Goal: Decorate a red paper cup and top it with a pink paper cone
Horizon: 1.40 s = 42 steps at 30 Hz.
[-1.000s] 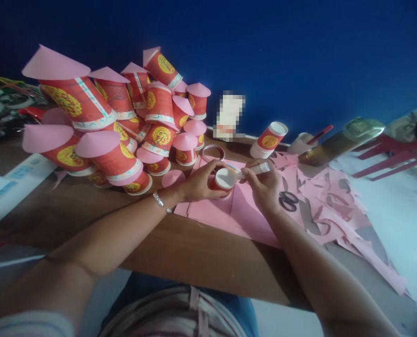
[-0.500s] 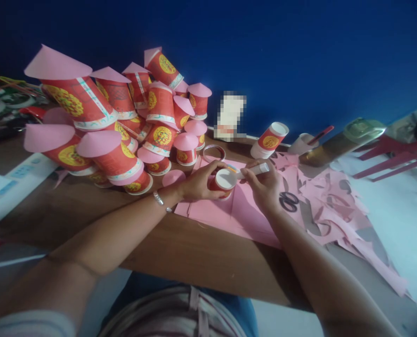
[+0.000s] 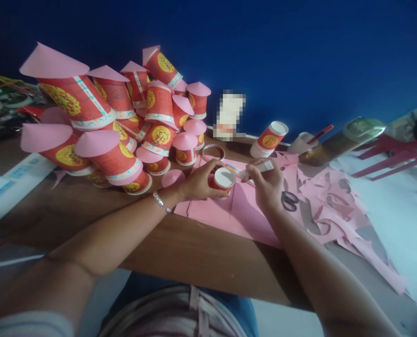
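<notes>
My left hand (image 3: pixel 202 181) is wrapped round a red paper cup (image 3: pixel 224 179) with a white top, above pink paper sheets (image 3: pixel 208 213). Just right of the cup, my right hand (image 3: pixel 267 183) grips a white tube (image 3: pixel 261 168), which looks like a glue stick, its near end close to the cup's rim. Several thin coloured sticks or pens (image 3: pixel 232 168) lie behind the cup. A small pink paper disc or cone (image 3: pixel 173 178) is to the left of my left hand.
Red cups with pink cone tops (image 3: pixel 101 145) are piled at the left. Scissors (image 3: pixel 289 201) and pink scraps (image 3: pixel 335 206) lie at the right. A roll of tape (image 3: pixel 213 152), stacked cups (image 3: pixel 272 136), a pen holder (image 3: pixel 301 143) and a bottle (image 3: pixel 345 140) stand behind.
My right hand has moved slightly right with the white tube, away from the cup. My left hand and the cup have shifted very slightly left.
</notes>
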Motion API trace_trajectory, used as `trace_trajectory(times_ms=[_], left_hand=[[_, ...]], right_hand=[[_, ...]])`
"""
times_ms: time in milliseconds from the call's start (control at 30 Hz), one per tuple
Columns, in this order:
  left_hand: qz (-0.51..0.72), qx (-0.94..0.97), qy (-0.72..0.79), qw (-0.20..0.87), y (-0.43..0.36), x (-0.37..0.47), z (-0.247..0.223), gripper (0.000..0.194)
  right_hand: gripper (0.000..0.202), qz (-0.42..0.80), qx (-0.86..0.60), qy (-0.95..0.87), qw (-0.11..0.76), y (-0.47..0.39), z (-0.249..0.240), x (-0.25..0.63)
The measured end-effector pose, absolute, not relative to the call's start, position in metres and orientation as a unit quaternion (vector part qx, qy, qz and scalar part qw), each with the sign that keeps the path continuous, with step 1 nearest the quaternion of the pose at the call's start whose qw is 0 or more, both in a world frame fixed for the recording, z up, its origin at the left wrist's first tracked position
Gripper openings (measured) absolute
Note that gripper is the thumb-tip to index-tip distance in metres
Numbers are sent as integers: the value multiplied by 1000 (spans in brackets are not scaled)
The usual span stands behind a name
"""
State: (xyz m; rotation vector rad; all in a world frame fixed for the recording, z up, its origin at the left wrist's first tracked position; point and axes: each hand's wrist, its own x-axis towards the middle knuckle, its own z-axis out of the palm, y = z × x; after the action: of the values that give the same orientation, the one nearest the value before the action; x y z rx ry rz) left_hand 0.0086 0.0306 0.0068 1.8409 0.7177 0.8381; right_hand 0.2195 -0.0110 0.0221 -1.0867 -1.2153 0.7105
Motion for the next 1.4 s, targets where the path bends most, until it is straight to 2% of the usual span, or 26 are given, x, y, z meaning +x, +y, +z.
trace_trajectory(times_ms=[400,633,967,1400], left_hand=[[331,764,305,462,27,9,16,65],[338,767,285,465,29,7,14,64],[349,801,230,430,33,5,14,59],[332,777,268,463,30,5,13,62]], right_hand=[[28,211,-485,-614,586,-20,22,219],[30,226,-482,-610,587,-17,17,221],[43,326,-475,-515,635,-5,18,224],[44,293,-473,-558,615,-12,20,220]])
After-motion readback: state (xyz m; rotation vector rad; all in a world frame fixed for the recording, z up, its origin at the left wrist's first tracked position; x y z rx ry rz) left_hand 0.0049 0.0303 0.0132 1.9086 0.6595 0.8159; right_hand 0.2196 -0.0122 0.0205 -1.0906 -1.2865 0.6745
